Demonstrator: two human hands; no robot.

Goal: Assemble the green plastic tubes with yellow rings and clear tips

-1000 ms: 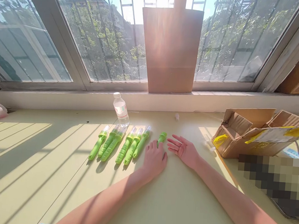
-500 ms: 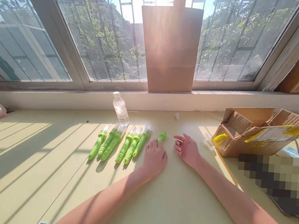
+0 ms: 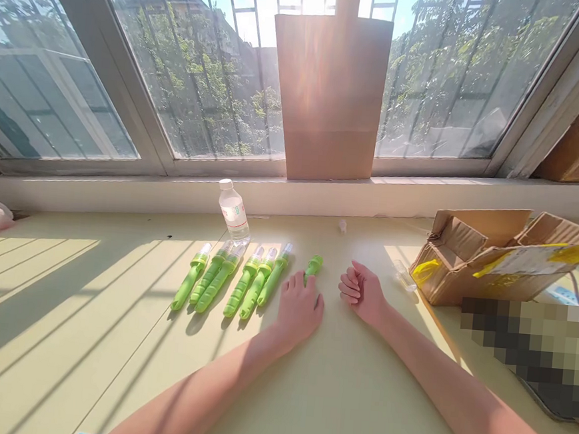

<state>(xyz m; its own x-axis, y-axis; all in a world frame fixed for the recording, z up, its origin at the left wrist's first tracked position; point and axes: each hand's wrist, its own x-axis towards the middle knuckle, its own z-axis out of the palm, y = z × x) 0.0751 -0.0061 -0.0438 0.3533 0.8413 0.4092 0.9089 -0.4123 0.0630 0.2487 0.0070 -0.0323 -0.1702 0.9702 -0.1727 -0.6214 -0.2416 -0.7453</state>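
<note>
The left hand (image 3: 301, 308) lies palm down near the middle of the tabletop (image 3: 340, 395), over the near part of a green plastic tube (image 3: 314, 266). Only that tube's far end shows beyond the fingers, pointing toward the far edge; whether the hand grips it or just rests on it, I cannot tell. The right hand (image 3: 362, 291) is just beside it, toward the right edge, apart from the tube, its fingers curled closed into the palm.

To the left of the left hand, six clear-tipped green tubes (image 3: 242, 287) lie in a slanting row, clear tips toward the far edge. A labelled plastic bottle (image 3: 234, 214) stands upright behind them, nearer the far edge. An open cardboard box (image 3: 465, 274) sits toward the far right corner, with a small clear piece (image 3: 405, 277) just beside its left side.
</note>
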